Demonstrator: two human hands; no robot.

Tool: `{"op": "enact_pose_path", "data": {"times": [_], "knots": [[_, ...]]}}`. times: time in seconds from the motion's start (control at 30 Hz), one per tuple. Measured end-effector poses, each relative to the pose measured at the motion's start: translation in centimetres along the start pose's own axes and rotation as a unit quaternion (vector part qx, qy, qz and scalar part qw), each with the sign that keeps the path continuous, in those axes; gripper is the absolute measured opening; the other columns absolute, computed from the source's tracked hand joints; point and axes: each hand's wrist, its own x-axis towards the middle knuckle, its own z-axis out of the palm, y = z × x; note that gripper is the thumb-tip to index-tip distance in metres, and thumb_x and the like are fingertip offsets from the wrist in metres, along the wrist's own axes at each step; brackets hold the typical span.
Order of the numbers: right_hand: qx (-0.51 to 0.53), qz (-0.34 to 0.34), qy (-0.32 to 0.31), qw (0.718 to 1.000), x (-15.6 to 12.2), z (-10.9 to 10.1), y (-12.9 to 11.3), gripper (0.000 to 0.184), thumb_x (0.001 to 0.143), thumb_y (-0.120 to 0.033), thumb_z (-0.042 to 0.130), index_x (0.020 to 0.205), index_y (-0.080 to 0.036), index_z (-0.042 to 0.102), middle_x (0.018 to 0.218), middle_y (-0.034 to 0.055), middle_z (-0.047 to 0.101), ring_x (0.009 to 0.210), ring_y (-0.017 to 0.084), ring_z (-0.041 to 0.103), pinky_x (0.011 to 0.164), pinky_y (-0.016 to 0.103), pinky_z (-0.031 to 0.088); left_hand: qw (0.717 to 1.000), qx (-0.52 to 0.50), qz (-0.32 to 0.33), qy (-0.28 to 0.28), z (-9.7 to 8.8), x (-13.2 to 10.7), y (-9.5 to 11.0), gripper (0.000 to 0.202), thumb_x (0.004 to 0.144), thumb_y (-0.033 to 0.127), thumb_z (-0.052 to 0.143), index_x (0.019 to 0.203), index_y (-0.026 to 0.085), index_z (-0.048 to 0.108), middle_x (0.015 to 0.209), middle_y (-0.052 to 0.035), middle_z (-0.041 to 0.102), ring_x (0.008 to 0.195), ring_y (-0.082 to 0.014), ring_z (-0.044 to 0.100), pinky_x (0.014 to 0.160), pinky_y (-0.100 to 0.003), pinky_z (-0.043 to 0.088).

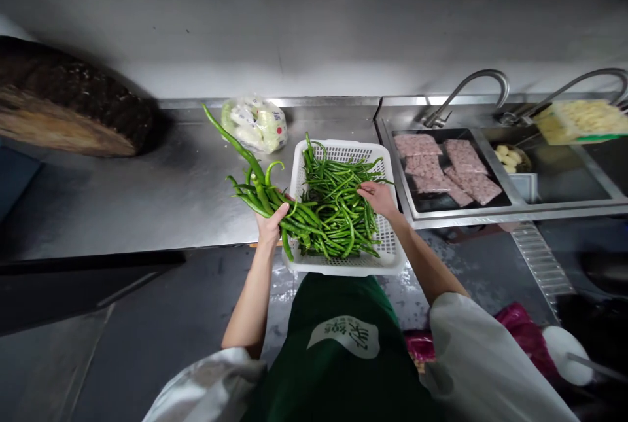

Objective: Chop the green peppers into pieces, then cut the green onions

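Note:
My left hand (271, 222) is closed around a bunch of long green chili peppers (255, 196), over the left side of a white plastic basket (394, 258). One long pepper sticks up and out to the left from the bunch. Many thin green chili peppers (343, 209) are heaped inside the basket, which sits at the counter's front edge. Over the right part of the heap, my right hand (381, 199) has its fingertips pinched at a thin pepper. Its fingers partly hide what they grip.
A bagged pale green vegetable (258, 124) lies behind the basket on the steel counter (122, 199). A thick round wooden block (63, 105) stands at left. To the right, a black tray of packed pink meat (464, 157) sits at the sinks, below a curved faucet (471, 85).

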Motion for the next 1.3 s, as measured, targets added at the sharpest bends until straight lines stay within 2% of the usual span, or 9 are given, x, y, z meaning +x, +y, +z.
{"op": "enact_pose_path", "data": {"times": [0.1,0.23,0.37,0.5,0.7,0.8,0.93,1.13,1.3], "knots": [[0.173,0.025,0.056,0.983,-0.4,-1.3,-2.2,0.037,0.069,-0.053,0.083,0.082,-0.021,0.070,0.072,0.0006,0.071,0.059,0.016,0.064,0.061,0.032,0.056,0.999,-0.032,-0.022,-0.010,0.7,0.0,0.1,0.055,0.060,0.040,0.093,0.103,0.022,0.064,0.086,-0.0018,0.071,0.075,-0.0183,0.069,0.073,-0.031,0.059],[0.325,0.047,0.137,0.935,-2.3,-4.9,-5.0,0.046,0.058,-0.052,0.091,0.081,-0.021,0.066,0.070,-0.0028,0.070,0.059,0.014,0.065,0.063,0.031,0.059,0.998,-0.043,-0.041,0.008,2.0,-0.3,0.0,0.055,0.057,0.041,0.093,0.101,0.022,0.066,0.084,-0.0003,0.071,0.072,-0.0177,0.069,0.071,-0.031,0.060],[0.355,0.056,0.245,0.900,-7.4,-11.9,-5.7,0.044,0.059,-0.051,0.091,0.079,-0.020,0.068,0.068,-0.0027,0.069,0.057,0.012,0.063,0.062,0.029,0.059,0.997,-0.013,-0.055,0.047,4.7,-1.9,0.2,0.041,0.065,0.035,0.086,0.099,0.023,0.067,0.084,0.0023,0.071,0.072,-0.0160,0.068,0.078,-0.031,0.060],[0.327,0.078,0.407,0.850,-16.0,-20.0,-3.5,0.043,0.060,-0.052,0.089,0.082,-0.019,0.070,0.068,-0.0007,0.071,0.057,0.015,0.065,0.063,0.032,0.060,0.995,-0.020,-0.086,-0.043,10.0,-3.4,-0.2,0.034,0.073,0.031,0.076,0.105,0.023,0.065,0.088,0.0050,0.071,0.083,-0.0190,0.070,0.093,-0.041,0.058],[0.265,0.178,0.644,0.696,-32.2,-28.1,3.8,0.051,0.047,-0.049,0.093,0.079,-0.019,0.068,0.065,0.0003,0.071,0.060,0.019,0.069,0.064,0.033,0.062,0.965,-0.042,-0.140,-0.216,23.3,-8.2,-3.1,0.032,0.073,0.036,0.073,0.103,0.026,0.065,0.089,0.0014,0.070,0.099,-0.0256,0.068,0.101,-0.049,0.054],[0.270,0.194,0.722,0.607,-39.5,-31.0,8.9,0.056,0.040,-0.047,0.096,0.078,-0.018,0.067,0.065,0.0003,0.071,0.059,0.019,0.070,0.062,0.031,0.062,0.941,-0.054,-0.194,-0.271,30.5,-12.0,-6.6,0.036,0.070,0.039,0.075,0.103,0.026,0.065,0.087,0.0001,0.069,0.093,-0.0253,0.068,0.097,-0.047,0.056],[0.271,0.178,0.784,0.529,-47.0,-36.2,16.4,0.057,0.040,-0.048,0.096,0.078,-0.016,0.067,0.065,-0.0006,0.069,0.059,0.019,0.071,0.063,0.032,0.064,0.909,-0.079,-0.259,-0.317,40.5,-18.4,-13.0,0.037,0.070,0.039,0.074,0.102,0.024,0.064,0.080,0.0011,0.066,0.082,-0.0223,0.066,0.092,-0.046,0.056],[0.266,0.173,0.811,0.491,-53.4,-48.3,25.1,0.056,0.038,-0.048,0.097,0.073,-0.017,0.066,0.063,-0.0010,0.068,0.058,0.019,0.070,0.063,0.032,0.065,0.873,-0.082,-0.336,-0.345,57.0,-29.4,-22.1,0.038,0.072,0.039,0.073,0.105,0.024,0.062,0.085,-0.0003,0.066,0.088,-0.0217,0.068,0.089,-0.040,0.054],[0.238,0.163,0.813,0.506,-55.3,-58.5,31.2,0.049,0.048,-0.042,0.097,0.078,-0.014,0.069,0.066,0.0008,0.070,0.058,0.017,0.071,0.063,0.030,0.066,0.820,-0.074,-0.394,-0.408,69.9,-36.1,-28.3,0.040,0.071,0.037,0.076,0.106,0.022,0.062,0.084,-0.0009,0.063,0.083,-0.0209,0.067,0.089,-0.042,0.054]]}}
